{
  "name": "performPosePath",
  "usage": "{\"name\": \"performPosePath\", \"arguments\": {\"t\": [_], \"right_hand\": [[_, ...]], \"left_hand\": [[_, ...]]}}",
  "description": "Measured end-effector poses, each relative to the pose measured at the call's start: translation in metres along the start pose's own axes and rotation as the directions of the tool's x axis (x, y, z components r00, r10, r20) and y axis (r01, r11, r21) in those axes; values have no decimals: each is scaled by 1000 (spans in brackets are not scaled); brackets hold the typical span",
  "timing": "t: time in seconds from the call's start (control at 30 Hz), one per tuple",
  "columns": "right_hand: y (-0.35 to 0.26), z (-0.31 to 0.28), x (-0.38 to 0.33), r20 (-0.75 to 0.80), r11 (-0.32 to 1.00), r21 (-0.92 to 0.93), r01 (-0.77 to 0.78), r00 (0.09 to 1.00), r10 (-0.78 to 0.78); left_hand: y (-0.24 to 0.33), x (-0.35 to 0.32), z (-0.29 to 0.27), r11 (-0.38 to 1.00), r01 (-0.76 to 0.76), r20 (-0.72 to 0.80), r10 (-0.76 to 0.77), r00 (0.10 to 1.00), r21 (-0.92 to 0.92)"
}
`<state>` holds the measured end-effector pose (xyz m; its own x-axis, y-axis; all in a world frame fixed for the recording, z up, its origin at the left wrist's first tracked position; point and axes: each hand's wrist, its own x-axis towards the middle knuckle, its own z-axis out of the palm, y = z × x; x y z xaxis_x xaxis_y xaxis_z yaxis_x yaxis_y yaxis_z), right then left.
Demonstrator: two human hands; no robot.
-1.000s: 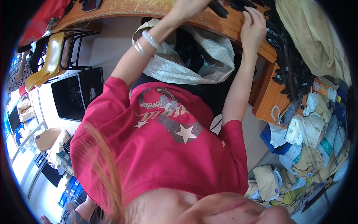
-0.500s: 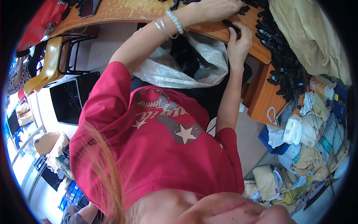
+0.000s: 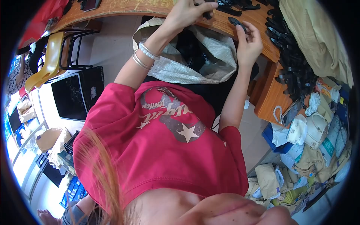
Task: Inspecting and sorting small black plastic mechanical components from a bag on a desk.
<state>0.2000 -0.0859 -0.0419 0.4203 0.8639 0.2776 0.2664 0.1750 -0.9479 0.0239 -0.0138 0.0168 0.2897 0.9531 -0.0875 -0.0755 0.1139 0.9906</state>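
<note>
My left hand (image 3: 191,12), with bracelets on its wrist, hangs over the front edge of the wooden table (image 3: 138,9). Its fingers are closed on a small black part (image 3: 207,15), mostly hidden by them. Between the thumb and fingers of my right hand (image 3: 249,43) is an elongated black plastic piece (image 3: 235,21), pointing up and left. Several loose black parts (image 3: 228,9) lie on the table just beyond both hands. Below the table edge a white woven sack (image 3: 176,71) gapes open on my lap, with dark things inside it.
A long heap of black plastic parts (image 3: 290,56) runs down the table's right side beside a tan cloth or bag (image 3: 315,33). A phone (image 3: 290,112) and beaded bracelet (image 3: 276,114) lie at the corner. A yellow chair (image 3: 50,60) and black bin (image 3: 71,95) stand left.
My left hand has drawn back toward the left and nearer, away from my right hand. My right hand has shifted slightly right and still pinches the black piece.
</note>
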Motion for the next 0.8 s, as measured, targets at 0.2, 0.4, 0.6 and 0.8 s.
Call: {"name": "performPosePath", "arguments": {"t": [0.2,0.4,0.6,0.8], "right_hand": [[-35,-3,-12,212,987,153,-42,977,9],[-37,3,-23,90,992,125,23,995,-35],[-37,5,-17,37,981,144,127,990,-133],[-25,-5,-15,202,987,125,104,971,-127]], "left_hand": [[-12,4,-14,936,-6,489,-178,854,352],[-29,-13,0,815,-433,431,256,865,385],[-11,-27,-1,688,-495,426,289,857,531],[-20,-28,-4,728,-479,475,237,847,490]]}}
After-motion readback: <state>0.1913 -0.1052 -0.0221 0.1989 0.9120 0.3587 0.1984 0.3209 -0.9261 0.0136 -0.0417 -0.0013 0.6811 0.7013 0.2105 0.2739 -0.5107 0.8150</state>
